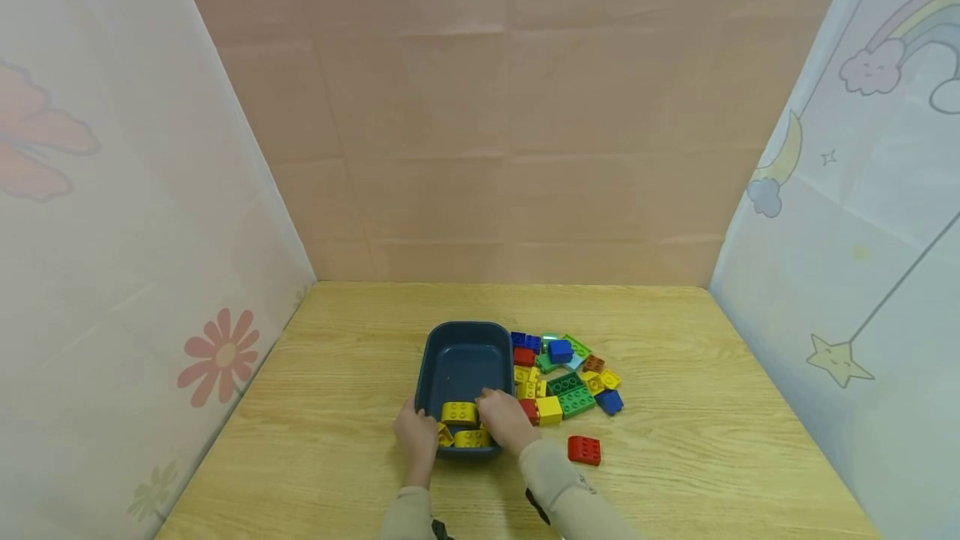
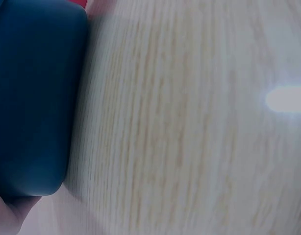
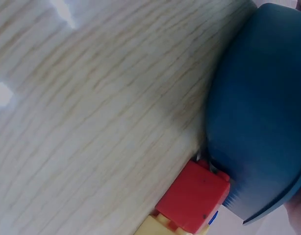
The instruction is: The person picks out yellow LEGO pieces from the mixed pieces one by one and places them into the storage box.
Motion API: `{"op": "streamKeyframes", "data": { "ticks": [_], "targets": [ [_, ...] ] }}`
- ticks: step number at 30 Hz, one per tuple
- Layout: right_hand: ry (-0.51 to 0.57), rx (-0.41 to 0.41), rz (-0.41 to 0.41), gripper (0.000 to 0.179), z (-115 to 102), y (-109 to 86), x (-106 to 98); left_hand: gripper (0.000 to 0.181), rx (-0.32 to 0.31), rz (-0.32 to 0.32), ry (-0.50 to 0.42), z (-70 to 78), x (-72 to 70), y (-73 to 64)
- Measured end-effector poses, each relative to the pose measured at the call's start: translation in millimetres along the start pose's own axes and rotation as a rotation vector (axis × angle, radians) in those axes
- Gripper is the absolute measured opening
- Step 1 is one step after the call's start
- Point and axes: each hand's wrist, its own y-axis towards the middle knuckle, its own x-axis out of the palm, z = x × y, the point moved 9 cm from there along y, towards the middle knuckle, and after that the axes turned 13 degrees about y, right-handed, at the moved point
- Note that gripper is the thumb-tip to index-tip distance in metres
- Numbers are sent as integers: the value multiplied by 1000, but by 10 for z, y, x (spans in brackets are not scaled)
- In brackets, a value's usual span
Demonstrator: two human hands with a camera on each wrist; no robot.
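A dark blue tray [image 1: 467,365] stands on the table with several yellow toy building bricks at its near end. My left hand [image 1: 417,433] grips the tray's left near rim; in the left wrist view part of this hand [image 2: 6,215] shows against the tray wall [image 2: 35,103]. Over the right rim reaches my right hand [image 1: 506,417], its bent fingers at the right end of a rounded yellow brick [image 1: 459,413]. Another yellow brick [image 1: 472,439] lies nearer the front wall. The tray wall [image 3: 261,107] hides most of the right hand in its wrist view, and its grasp cannot be made out.
Right of the tray lies a loose pile of coloured bricks, among them a green brick [image 1: 577,401], a blue brick [image 1: 560,351] and a yellow block [image 1: 549,410]. A red brick [image 3: 194,196] sits close against the tray wall. Another red brick [image 1: 584,450] lies apart, nearer the front.
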Motion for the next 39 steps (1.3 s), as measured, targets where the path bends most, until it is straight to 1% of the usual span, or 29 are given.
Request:
{"op": "streamKeyframes", "data": {
  "ticks": [4, 6, 9, 14, 17, 20, 21, 24, 27, 30, 33, 36, 39],
  "targets": [
    [-18, 21, -44, 7, 11, 9, 45, 40, 15, 10, 0, 12, -12, -4],
    [-18, 28, -54, 7, 15, 15, 55, 40, 18, 9, -2, 19, -18, -7],
    [0, 33, -45, 9, 18, 16, 55, 42, 18, 2, -10, 23, -22, -12],
    [43, 24, -9, 17, 22, 4, 48, 43, 15, -14, -23, 18, -9, -16],
    [63, 3, 12, 16, 8, 1, 13, 43, 19, -14, -25, 18, -6, -16],
    [87, -10, 65, 12, 8, -5, -81, 42, 19, -9, -13, 19, -8, -16],
    [97, -14, 94, 9, 15, -8, -123, 42, 17, -7, -6, 18, -8, -15],
    [136, -15, 208, 4, 65, -33, -281, 42, 9, -4, 11, 15, -8, -12],
    [164, -8, 326, 7, 141, -85, -451, 41, 4, -2, 23, 18, -9, -11],
    [172, 41, 419, 9, 263, -163, -583, 40, 6, 3, 25, 24, -15, -14],
    [175, 132, 467, 11, 427, -250, -645, 38, 10, 8, 29, 29, -19, -16],
    [191, 239, 458, 13, 599, -336, -629, 38, 12, 10, 28, 31, -21, -15],
    [226, 332, 395, 15, 735, -419, -551, 38, 8, 12, 28, 28, -19, -11]
  ]
}}
